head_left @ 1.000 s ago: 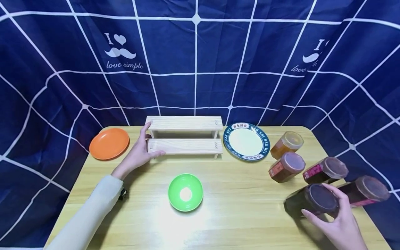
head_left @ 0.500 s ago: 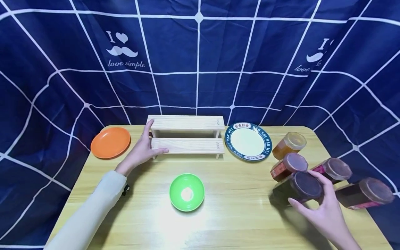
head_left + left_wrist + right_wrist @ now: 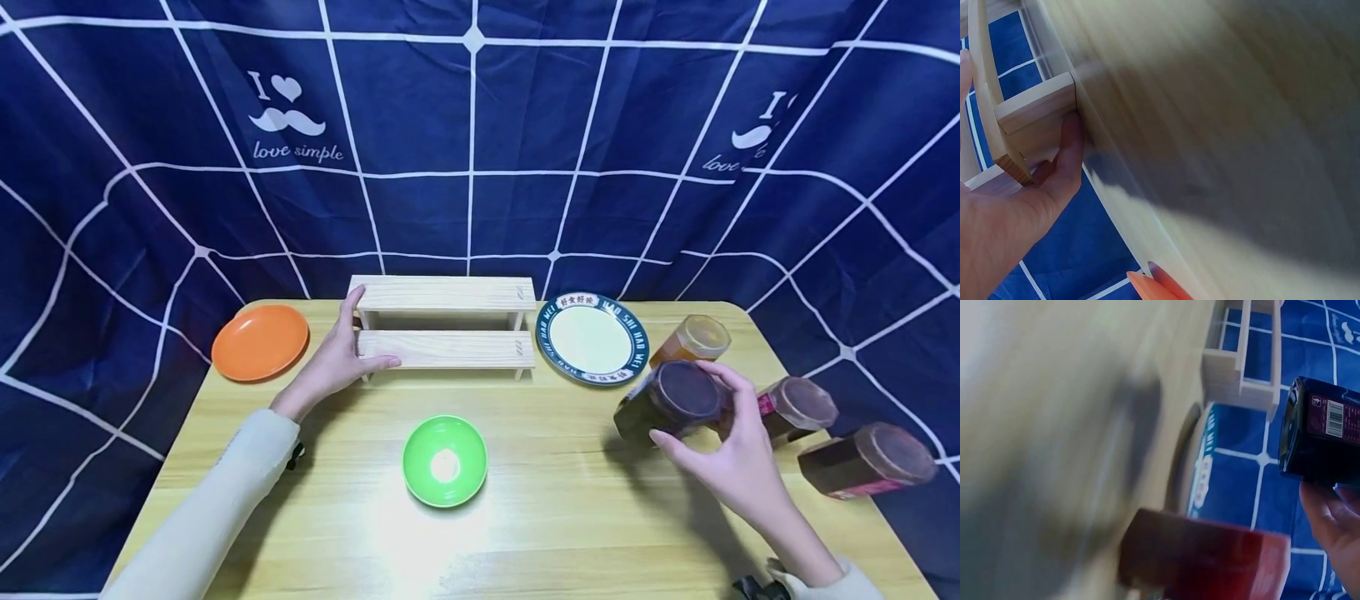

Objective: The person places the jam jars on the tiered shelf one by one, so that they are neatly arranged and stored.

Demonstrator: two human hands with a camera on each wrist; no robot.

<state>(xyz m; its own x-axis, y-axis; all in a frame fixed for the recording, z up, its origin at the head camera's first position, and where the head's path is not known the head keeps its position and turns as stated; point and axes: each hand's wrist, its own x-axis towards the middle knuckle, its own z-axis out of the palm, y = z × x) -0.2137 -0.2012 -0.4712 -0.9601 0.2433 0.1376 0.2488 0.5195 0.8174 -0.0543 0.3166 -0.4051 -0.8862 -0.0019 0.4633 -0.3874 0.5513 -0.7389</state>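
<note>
My left hand (image 3: 326, 367) grips the left end of a two-step wooden rack (image 3: 450, 350), thumb along the front of the lower step. In the left wrist view its fingers (image 3: 1071, 147) reach around the rack's end. My right hand (image 3: 731, 454) holds a dark faceted jar (image 3: 643, 417) with a dark lid, thumb on the near side and fingers on the far side. The right wrist view shows that jar's maroon label (image 3: 1335, 419) with a barcode. The jar is raised over the table, its shadow falling below, and mostly hides a red jar (image 3: 1204, 559) behind it.
Right of the held jar stand an amber jar (image 3: 703, 335), a pink-labelled jar (image 3: 801, 408) and a dark jar (image 3: 866, 461). A blue-rimmed plate (image 3: 592, 340) lies beside the rack, an orange plate (image 3: 258, 342) far left, and a green bowl (image 3: 423, 454) front middle.
My right hand has carried the dark jar left and away from me, from beside the rightmost jar to in front of the red one. My left hand stays on the rack.
</note>
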